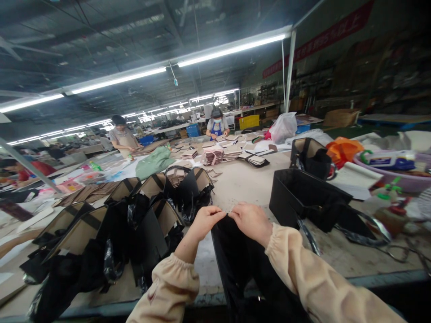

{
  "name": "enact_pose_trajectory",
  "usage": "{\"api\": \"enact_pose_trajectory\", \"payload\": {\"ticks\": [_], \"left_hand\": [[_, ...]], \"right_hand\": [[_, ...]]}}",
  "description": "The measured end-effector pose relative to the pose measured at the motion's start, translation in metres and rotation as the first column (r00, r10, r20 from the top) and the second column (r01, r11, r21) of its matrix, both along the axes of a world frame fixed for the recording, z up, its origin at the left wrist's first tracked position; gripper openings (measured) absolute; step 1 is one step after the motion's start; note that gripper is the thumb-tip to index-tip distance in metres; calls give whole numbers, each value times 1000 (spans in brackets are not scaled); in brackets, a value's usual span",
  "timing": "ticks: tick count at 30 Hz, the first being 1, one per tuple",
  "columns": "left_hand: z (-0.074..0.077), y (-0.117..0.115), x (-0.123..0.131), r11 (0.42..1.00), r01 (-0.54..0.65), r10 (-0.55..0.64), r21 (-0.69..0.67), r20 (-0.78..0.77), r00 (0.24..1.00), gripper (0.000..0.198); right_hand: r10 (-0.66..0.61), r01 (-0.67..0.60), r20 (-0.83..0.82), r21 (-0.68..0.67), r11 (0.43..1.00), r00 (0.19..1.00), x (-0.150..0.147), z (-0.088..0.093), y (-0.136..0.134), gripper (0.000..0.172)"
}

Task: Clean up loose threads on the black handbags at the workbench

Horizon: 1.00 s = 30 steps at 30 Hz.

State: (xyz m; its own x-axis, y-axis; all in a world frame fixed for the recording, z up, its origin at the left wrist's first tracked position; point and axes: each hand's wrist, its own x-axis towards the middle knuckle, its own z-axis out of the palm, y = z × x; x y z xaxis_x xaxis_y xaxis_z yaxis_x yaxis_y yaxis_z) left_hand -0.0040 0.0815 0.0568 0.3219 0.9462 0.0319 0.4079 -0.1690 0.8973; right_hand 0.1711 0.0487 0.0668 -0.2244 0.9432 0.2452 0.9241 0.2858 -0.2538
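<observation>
Both hands meet over the front of the table at the top edge of a black bag (235, 255), which hangs down toward me. My left hand (204, 223) pinches that edge between thumb and fingers. Close beside it, my right hand (251, 220) pinches the same edge, its fingertips almost touching the left ones. To the left stand several unfinished black bags (148, 229) with beige inner sides and plastic-wrapped straps. An open black bag (286, 193) lies to the right, its wrapped strap trailing over the table.
Stacks of beige pieces (213, 156) and green cloth (155, 162) lie farther back. At right are an orange bag (343, 151), a purple basin (400, 179) and a spray bottle (387, 195). Two co-workers (217, 125) stand across the table (242, 179).
</observation>
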Motion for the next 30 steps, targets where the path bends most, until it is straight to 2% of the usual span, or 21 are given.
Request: {"api": "enact_pose_trajectory", "payload": {"ticks": [2, 5, 9, 11, 14, 17, 21, 23, 26, 30], "left_hand": [[1, 1, 3, 997, 16, -9, 74, -100, 995, 31], [2, 1, 3, 987, 51, -24, 150, -171, 985, 28], [4, 1, 0, 982, 107, -76, 157, -194, 978, 29], [5, 0, -1, 980, 132, -100, 150, -204, 974, 31], [8, -1, -1, 977, 179, -151, 120, -209, 966, 33], [11, 1, 3, 967, 220, -188, 126, -227, 956, 36], [14, 4, 9, 935, 271, -172, 227, -379, 909, 26], [15, 4, 11, 922, 274, -143, 274, -416, 898, 22], [16, 2, 11, 917, 257, -121, 304, -402, 907, 19], [10, 0, 12, 952, 101, -25, 290, -255, 967, 13]], "right_hand": [[-13, 13, 0, -21, 1000, 1000, 1, 0, 1, 38], [4, -5, -33, -38, 999, 999, 3, 0, 4, 40], [-21, -9, -214, -134, 991, 977, 12, -3, 7, 54], [-37, -33, -367, -182, 983, 929, 19, -4, 6, 58], [-34, -77, -548, -179, 981, 836, 31, -6, -4, 60], [-25, -86, -646, -140, 986, 763, 41, -9, -20, 56], [-46, -68, -750, -120, 990, 660, 54, -18, -45, 48], [-44, -56, -783, -101, 993, 621, 63, -25, -58, 45], [-48, -4, -792, -64, 998, 608, 81, -43, -80, 40], [-156, 73, -794, -140, 987, 587, 111, -87, -115, 39]]}}
